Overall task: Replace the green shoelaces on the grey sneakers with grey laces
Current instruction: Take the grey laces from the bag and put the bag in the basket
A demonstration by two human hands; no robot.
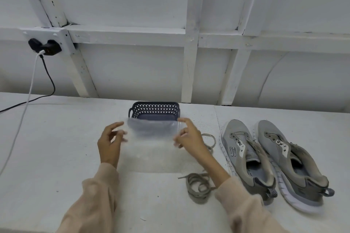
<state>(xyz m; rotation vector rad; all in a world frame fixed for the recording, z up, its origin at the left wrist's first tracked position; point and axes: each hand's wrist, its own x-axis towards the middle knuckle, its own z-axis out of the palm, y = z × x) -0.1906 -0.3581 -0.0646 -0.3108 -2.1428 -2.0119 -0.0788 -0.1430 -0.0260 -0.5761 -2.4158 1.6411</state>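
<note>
While both grey sneakers [244, 157] lie unlaced at right, dull laces [198, 185] loose beside them, left hand [109, 145] and right hand [189, 138] each pinch a clear bag [151, 147]; relacing evidently remains.

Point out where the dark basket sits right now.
In the head view, the dark basket sits mid-frame close to the white wall, just behind the clear bag and left of the grey sneakers.

Soft, even light everywhere — the white table [56, 157] is bright, only thin shadows under the sneakers [274, 161]. The left hand [110, 143], right hand [187, 136] and clear bag [151, 147] are smeared by motion blur — wall beams [191, 62] bow toward the edges.
</note>
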